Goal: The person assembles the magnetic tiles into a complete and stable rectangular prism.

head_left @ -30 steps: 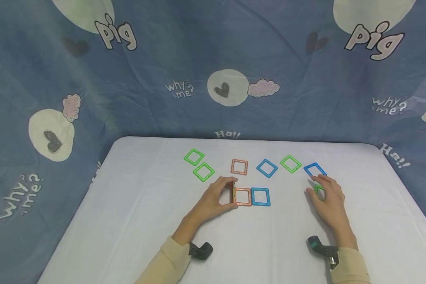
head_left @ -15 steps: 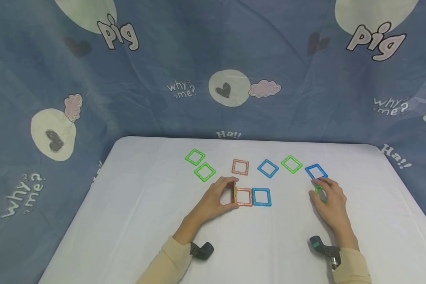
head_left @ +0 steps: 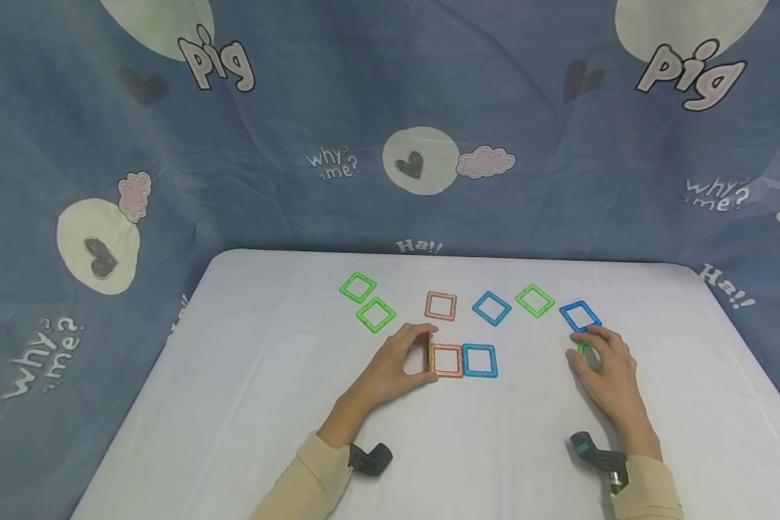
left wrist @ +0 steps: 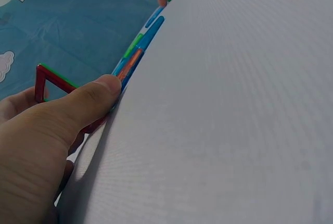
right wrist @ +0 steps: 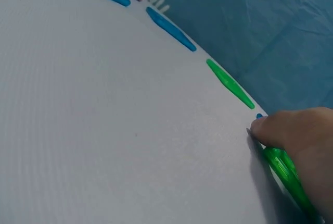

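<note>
My left hand [head_left: 390,365] pinches a red square magnetic tile [left wrist: 39,83] with a green edge, standing upright between thumb and fingers. Its foot is at the left side of a flat orange tile [head_left: 446,375], which adjoins a light-blue tile [head_left: 480,375] on the right. The right hand [head_left: 609,372] is low at the table's right, thumb and fingers curled about a green tile [right wrist: 286,174]. Most of that green tile is hidden by the hand. Just beyond the right fingertips lies a dark-blue tile [head_left: 565,312].
Behind the hands, loose tiles lie flat: two green tiles at the left, including one green tile [head_left: 357,299], an orange tile [head_left: 440,317], a blue tile [head_left: 477,309] and another green tile [head_left: 523,292]. The white tabletop [head_left: 247,361] ends at a patterned blue cloth [head_left: 286,209].
My right hand has shifted very slightly right and nearer, its fingers drawing back a little from the dark-blue tile. The left hand keeps its hold on the upright tile.
</note>
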Demonstrator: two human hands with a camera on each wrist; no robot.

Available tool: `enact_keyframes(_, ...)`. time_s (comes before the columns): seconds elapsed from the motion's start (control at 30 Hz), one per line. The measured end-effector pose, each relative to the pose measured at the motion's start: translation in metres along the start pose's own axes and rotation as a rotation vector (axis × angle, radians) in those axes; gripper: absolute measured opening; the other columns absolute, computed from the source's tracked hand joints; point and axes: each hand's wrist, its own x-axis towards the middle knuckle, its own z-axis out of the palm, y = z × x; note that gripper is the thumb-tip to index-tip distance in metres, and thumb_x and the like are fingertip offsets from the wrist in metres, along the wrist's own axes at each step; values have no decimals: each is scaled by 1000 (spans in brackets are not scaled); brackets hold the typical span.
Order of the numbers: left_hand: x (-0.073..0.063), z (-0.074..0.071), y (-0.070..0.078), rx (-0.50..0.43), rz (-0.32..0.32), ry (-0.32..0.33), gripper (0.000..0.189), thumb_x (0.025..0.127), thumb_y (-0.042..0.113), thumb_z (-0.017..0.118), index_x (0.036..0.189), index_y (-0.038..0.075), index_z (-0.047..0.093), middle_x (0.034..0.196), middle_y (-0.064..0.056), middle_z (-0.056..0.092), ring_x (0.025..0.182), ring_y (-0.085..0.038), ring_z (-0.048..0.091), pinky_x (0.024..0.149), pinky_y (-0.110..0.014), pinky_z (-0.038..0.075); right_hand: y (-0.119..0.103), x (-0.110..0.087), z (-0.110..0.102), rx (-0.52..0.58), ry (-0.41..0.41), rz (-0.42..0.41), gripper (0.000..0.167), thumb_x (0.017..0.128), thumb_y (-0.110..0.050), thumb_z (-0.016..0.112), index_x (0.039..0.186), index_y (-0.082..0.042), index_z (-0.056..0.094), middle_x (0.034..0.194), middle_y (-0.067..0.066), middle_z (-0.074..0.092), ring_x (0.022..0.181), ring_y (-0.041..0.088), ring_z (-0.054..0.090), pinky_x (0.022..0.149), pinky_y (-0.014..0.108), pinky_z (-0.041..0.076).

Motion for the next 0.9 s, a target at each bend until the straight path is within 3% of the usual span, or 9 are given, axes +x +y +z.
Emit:
enact_keyframes(0.2,0,0,-1,-3,-3,-2,78,75,36,79,139,33,35,128,10,51,124,-9,48,109,-35,39,2,-1,-7,-14,-59,28,41,95,-35,53,123,-5,57,144,23,35,136,47,25,105,71,16)
enact_keyframes(0.6,0,-1,3,-1,-1,9,79,73,34,80,139,34,36,129,8,51,124,-9,48,109,-35,39,4,-2,-27,47,-252,0,53,93,-38,57,136,-9,47,152,21,23,140,49,14,100,75,19)
enact_keyframes(0.9,1,0,4,11,-13,10,79,73,35,80,139,32,36,131,9,51,126,-9,47,110,-35,38,6,-2,-27,20,-207,-36,47,94,-33,56,132,-4,52,146,24,31,135,51,22,101,73,22)
